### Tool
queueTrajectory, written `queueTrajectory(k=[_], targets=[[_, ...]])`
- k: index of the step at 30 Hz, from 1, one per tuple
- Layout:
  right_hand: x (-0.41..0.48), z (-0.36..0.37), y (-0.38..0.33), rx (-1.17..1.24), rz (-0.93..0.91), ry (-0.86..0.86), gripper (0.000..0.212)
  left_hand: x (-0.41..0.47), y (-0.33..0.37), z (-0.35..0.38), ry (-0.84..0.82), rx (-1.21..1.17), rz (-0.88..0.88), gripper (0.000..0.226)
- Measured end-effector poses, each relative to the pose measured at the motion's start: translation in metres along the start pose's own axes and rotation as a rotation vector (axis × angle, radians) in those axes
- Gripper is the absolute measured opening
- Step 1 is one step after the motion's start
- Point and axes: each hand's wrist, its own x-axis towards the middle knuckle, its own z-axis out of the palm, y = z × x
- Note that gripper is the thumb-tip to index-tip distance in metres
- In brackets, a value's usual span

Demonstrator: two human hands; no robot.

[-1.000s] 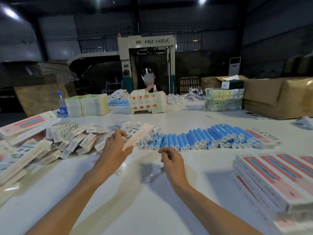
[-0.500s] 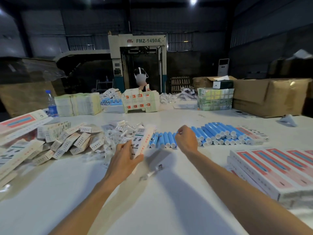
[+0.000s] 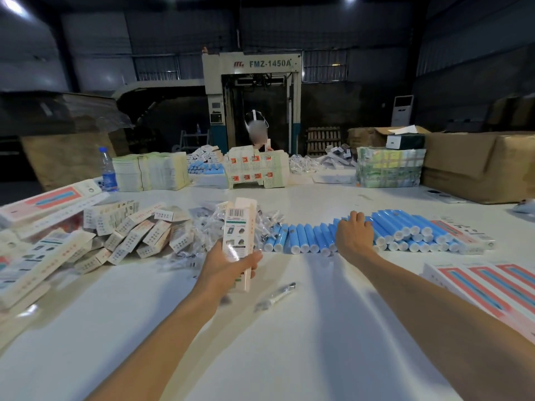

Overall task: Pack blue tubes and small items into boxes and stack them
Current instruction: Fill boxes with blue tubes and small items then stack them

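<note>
Fingers (image 3: 254, 260) of my left hand (image 3: 228, 267) are clamped round the lower end of a long white box (image 3: 238, 235). They hold it nearly upright above the table (image 3: 260, 342) with the barcode face toward the camera. Its top end looks open, though I can't be certain from here. My right hand (image 3: 351, 235) is stretched out to the row of blue tubes (image 3: 304, 241) lying side by side just beyond. Its fingers (image 3: 357, 217) are laid over the tops of them, slightly bent. The back of the hand hides whether they have closed on a single tube, so I can't tell. I judge this as the fetch-a-tube step: the box is ready in one hand and the other is choosing what goes in it. Next I would need to lift one tube free without rolling its neighbours, bring it to the box mouth, line it up with the box's length and slide it in. One of the clear packets (image 3: 208, 227) heaped just left of the box would probably follow. A loose packet (image 3: 275, 296) lies near the left hand and is the easiest to reach. Finished boxes (image 3: 477, 285) are stacked at my right. A jumble of small cartons (image 3: 130, 233) lies to the left.
</note>
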Motion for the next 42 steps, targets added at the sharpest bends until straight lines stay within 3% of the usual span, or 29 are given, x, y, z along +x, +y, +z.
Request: queueTrajectory(k=[6,8,11,17,19,24,27,29,33,38,42], targets=[[-0.007,-0.012,-0.011,-0.110,-0.016,-0.040,0.036,0.002,0.003,-0.002,-0.045,-0.262,-0.243,0.025],[-0.010,-0.018,-0.017,-0.159,-0.038,-0.066,0.036,0.005,0.000,-0.001,-0.039,-0.341,-0.217,0.021],[-0.012,-0.019,-0.024,-0.107,-0.071,-0.076,0.043,0.007,-0.002,0.002,-0.066,-0.402,-0.107,0.026],[-0.022,-0.021,-0.032,0.036,-0.034,0.033,0.083,0.003,-0.003,0.000,-0.164,-0.305,-0.034,0.049],[-0.024,-0.037,-0.033,0.261,-0.026,0.044,0.079,0.003,-0.002,-0.001,-0.173,-0.267,-0.023,0.051],[-0.042,-0.101,-0.034,1.319,-0.008,-0.042,0.080,-0.003,0.001,0.001,-0.257,-0.225,-0.031,0.055],[-0.063,-0.130,-0.041,1.764,-0.100,-0.056,0.103,-0.007,0.003,0.003,-0.298,-0.217,-0.030,0.054],[-0.073,-0.141,-0.046,1.889,-0.151,-0.049,0.117,-0.010,0.005,0.005,-0.317,-0.217,-0.025,0.057],[-0.080,-0.151,-0.058,1.954,-0.256,-0.039,0.116,-0.016,0.008,0.007,-0.354,-0.206,-0.005,0.060],[-0.075,-0.156,-0.061,1.742,-0.211,0.049,0.106,-0.018,0.008,0.007,-0.387,-0.211,0.018,0.056],[-0.065,-0.160,-0.048,1.556,-0.257,-0.090,0.099,-0.018,0.007,0.006,-0.416,-0.145,0.048,0.050]])
